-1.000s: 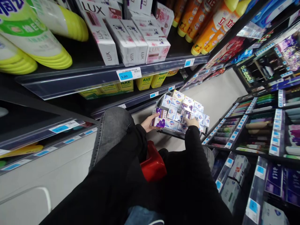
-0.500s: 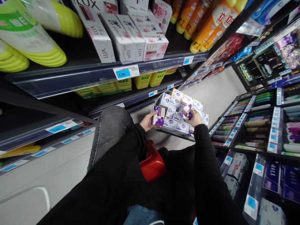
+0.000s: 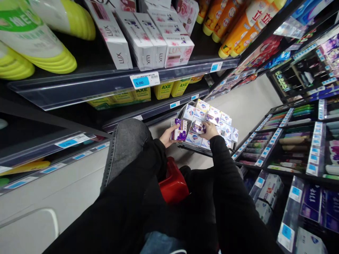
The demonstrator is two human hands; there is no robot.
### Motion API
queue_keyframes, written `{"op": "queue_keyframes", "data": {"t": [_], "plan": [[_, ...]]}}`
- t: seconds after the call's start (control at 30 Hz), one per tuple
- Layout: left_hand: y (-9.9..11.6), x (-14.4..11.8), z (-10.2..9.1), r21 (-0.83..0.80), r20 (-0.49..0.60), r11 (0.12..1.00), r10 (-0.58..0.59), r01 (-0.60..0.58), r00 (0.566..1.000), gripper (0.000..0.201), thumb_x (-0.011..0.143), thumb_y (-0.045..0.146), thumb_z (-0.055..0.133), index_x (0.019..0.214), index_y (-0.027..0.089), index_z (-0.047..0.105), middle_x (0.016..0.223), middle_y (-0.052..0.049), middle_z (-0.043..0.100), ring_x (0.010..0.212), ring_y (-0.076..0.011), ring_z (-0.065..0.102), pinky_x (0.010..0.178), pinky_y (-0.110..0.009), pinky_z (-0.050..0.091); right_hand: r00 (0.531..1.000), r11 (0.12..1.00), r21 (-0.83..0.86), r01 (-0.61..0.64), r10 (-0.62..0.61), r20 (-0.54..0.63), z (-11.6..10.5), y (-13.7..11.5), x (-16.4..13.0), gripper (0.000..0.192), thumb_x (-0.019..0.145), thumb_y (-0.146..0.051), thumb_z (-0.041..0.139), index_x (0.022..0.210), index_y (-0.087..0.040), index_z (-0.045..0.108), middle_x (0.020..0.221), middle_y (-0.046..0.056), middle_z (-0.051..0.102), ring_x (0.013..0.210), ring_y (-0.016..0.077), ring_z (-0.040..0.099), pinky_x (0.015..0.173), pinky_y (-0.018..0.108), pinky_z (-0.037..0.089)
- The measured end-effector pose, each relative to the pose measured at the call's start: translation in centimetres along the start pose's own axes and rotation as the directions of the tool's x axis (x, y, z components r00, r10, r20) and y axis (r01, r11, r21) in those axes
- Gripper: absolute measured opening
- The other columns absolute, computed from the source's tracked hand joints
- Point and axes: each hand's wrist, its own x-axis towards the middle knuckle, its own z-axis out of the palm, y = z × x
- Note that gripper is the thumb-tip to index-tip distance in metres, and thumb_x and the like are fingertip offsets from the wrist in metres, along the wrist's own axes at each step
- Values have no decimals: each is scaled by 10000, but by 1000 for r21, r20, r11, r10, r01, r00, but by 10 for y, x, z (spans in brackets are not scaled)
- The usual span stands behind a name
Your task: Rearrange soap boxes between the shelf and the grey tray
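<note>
My left hand (image 3: 166, 137) is closed around a purple-and-white LUX soap box (image 3: 179, 130), its printed front turned up. In my right hand (image 3: 210, 130) is a second purple-and-white soap box (image 3: 197, 126), gripped at its right end, close beside the first. Both are over a dark basket (image 3: 182, 144) filled with white soap boxes (image 3: 226, 127) bearing blue and red emblems. One more purple-marked box (image 3: 213, 115) lies on top of the pile. The fingertips under the left-hand box are hidden.
Pink-and-white LUX boxes (image 3: 139, 42) stand on the shelf above, between yellow-capped bottles (image 3: 47, 49) and orange tubes (image 3: 225, 24). Yellow AXE bottles (image 3: 162, 90) line the lower shelf. A red stool (image 3: 173, 187) is between my legs. Stocked shelves (image 3: 293, 141) border the right side of the aisle.
My right hand has moved left with its soap box, bringing it next to the one in my left hand. The left hand keeps its box, nearly still; the view shifts slightly.
</note>
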Motion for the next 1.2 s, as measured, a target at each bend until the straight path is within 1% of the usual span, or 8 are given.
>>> {"op": "queue_keyframes", "data": {"t": [0.3,0.77,0.83,0.9,1.0,1.07,1.1,1.2], "plan": [[0,1,-2,-3,6,1000,22,-22,1000,414,892,357,533,1204,101,622,902,-111,734,684,-200,687,640,-335,596,999,999,3,31,-31,11,1,0,4,841,591,-300,768,1368,-96,521,1323,197,544,1197,369,503,1065,495,374],[3,-4,3,-21,-27,1000,15,-15,1000,417,887,331,529,1217,90,613,874,-111,732,657,-195,677,566,-306,581,999,999,25,40,-41,32,-1,-4,5,849,577,-289,794,1354,-78,527,1322,206,538,1180,364,503,1050,492,384],[3,-3,2,-26,-29,999,19,-19,999,419,885,331,533,1220,92,614,879,-110,734,675,-198,683,595,-316,591,999,997,72,38,-37,-17,-3,0,4,843,600,-327,792,1367,-109,518,1314,188,548,1189,360,499,1048,501,387],[2,-2,1,-29,-30,999,17,-18,999,414,890,333,529,1214,92,619,877,-108,735,679,-198,684,616,-325,597,992,990,139,6,12,-123,-9,9,7,765,678,-383,747,1366,-137,519,1308,175,549,1206,349,490,1047,507,391],[1,-1,1,-27,-30,999,22,-23,999,403,894,331,524,1204,95,626,873,-105,736,674,-196,683,618,-326,596,949,972,173,-159,199,-246,-24,31,17,645,767,-331,659,1360,-118,518,1316,193,523,1229,341,482,1044,495,400],[1,-2,1,-20,-34,1000,23,-24,999,401,892,329,524,1202,98,628,878,-104,736,674,-196,682,616,-323,593,934,955,119,-271,291,-206,-34,45,28,696,724,-267,693,1373,-104,502,1331,206,507,1243,349,479,1044,483,403],[1,-2,1,-17,-34,1000,22,-23,999,401,890,331,527,1201,99,629,883,-104,736,674,-196,682,614,-321,590,942,954,83,-289,299,-155,-37,50,34,741,694,-255,723,1382,-107,493,1335,204,508,1247,348,481,1045,473,404],[1,-1,0,-13,-27,1000,17,-18,999,403,881,345,545,1191,103,632,892,-106,734,674,-197,680,595,-310,578,974,974,-6,-228,228,9,-42,58,49,804,642,-284,787,1375,-125,496,1302,183,543,1211,317,522,1036,433,417]]}}
